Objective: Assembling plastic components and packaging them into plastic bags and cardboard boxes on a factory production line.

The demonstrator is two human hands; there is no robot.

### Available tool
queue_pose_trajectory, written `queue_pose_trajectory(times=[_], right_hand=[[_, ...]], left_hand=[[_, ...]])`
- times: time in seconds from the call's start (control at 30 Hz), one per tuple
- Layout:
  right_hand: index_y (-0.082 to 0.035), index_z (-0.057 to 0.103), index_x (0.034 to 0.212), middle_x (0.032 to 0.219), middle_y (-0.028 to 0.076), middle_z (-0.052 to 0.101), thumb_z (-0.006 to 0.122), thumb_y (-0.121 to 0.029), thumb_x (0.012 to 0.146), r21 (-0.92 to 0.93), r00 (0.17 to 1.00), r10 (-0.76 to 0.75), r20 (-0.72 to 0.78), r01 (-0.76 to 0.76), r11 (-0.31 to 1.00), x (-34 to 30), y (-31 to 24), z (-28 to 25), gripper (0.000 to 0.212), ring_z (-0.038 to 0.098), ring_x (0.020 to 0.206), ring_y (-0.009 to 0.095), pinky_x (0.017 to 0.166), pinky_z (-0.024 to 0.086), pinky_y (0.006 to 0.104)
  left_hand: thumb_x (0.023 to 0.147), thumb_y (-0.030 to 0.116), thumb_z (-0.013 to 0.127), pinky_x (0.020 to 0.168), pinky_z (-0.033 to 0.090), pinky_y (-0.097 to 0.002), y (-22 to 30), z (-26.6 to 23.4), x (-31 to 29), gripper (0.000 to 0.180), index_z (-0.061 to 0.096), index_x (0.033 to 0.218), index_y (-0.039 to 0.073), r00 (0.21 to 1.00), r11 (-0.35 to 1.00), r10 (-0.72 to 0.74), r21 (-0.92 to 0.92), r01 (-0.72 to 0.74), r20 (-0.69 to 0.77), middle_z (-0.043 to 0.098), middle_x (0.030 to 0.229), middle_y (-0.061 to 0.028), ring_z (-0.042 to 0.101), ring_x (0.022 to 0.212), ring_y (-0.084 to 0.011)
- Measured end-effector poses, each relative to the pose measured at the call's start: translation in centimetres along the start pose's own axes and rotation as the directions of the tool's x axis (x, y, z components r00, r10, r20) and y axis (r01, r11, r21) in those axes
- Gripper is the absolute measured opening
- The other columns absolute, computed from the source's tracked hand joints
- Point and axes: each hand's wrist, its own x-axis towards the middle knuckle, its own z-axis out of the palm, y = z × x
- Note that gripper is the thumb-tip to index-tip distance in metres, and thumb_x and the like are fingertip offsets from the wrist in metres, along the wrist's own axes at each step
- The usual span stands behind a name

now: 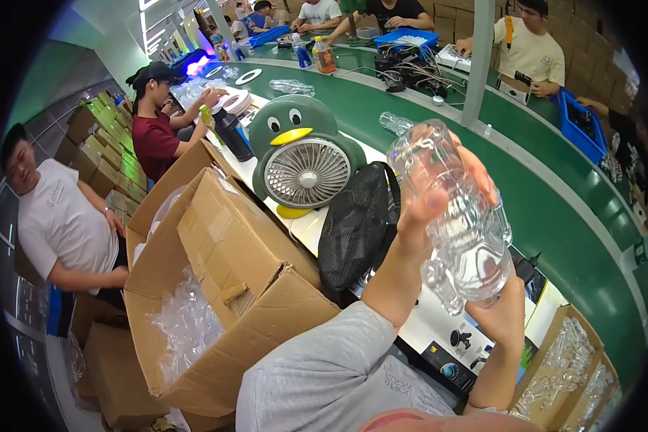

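Note:
Both of my hands hold up a clear plastic figure-shaped bottle (469, 229) with rounded limbs, tilted in front of me. My left hand (415, 229) wraps round its upper part, the thumb in front and the fingers behind. Under its lower end my right hand (502, 306) grips the base, with most of its fingers hidden by the clear plastic. A black mesh bag (356, 223) lies just left of my left forearm. Behind the bag stands a green penguin-shaped fan (307, 173) with a round grille.
An open cardboard box (245, 259) with clear plastic bags (191, 324) is at left. Another box (560, 338) of clear parts stands at lower right. A green conveyor belt (554, 216) curves past, with a clear bottle (394, 124) on it. Several people work around; one stands at far left.

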Motion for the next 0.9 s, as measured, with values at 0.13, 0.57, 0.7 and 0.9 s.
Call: queue_pose_trajectory(times=[0.13,0.57,0.7,0.9], right_hand=[[0.006,0.051,0.112,0.101,0.015,0.063,0.064,-0.001,0.057,0.043,0.992,-0.119,-0.031,0.12,0.992,0.3,0.8,-0.3,0.057,0.06,0.093,0.018,0.081,0.046,0.0287],[0.001,0.051,0.11,0.083,0.014,0.064,0.069,-0.006,0.055,-0.045,0.976,-0.168,-0.14,0.164,0.985,0.1,3.2,-2.7,0.059,0.065,0.075,0.023,0.068,0.048,0.0279],[0.001,0.052,0.108,0.085,0.014,0.064,0.071,-0.007,0.056,-0.127,0.959,-0.212,-0.187,0.19,0.974,-0.7,2.3,-3.4,0.056,0.064,0.079,0.024,0.071,0.048,0.0291],[0.0,0.052,0.106,0.088,0.013,0.062,0.073,-0.008,0.057,-0.102,0.974,-0.16,-0.162,0.145,0.984,-1.5,2.4,-4.6,0.054,0.063,0.08,0.021,0.074,0.047,0.0283]], left_hand=[[0.075,0.035,0.06,0.07,0.047,-0.0375,-1.1,1.5,-0.2,0.06,0.033,0.12,0.005,0.996,0.992,0.015,0.13,-0.003,-0.092,0.052,0.086,-0.019,0.056,0.078,-0.0281],[0.076,0.036,0.056,0.072,0.046,-0.0388,-4.2,1.8,-0.2,0.058,0.033,0.12,0.006,0.999,1.0,0.013,0.024,-0.012,-0.044,0.052,0.087,-0.018,0.055,0.079,-0.0292],[0.079,0.038,0.054,0.074,0.046,-0.0401,-4.5,2.1,-0.9,0.064,0.028,0.126,0.005,0.991,0.998,0.053,-0.013,-0.055,-0.124,0.052,0.092,-0.0177,0.055,0.082,-0.0291],[0.08,0.04,0.054,0.076,0.044,-0.0404,-4.6,2.5,-1.3,0.063,0.027,0.126,0.005,0.993,0.994,0.106,-0.001,-0.106,-0.043,0.05,0.093,-0.0175,0.054,0.084,-0.0288]])
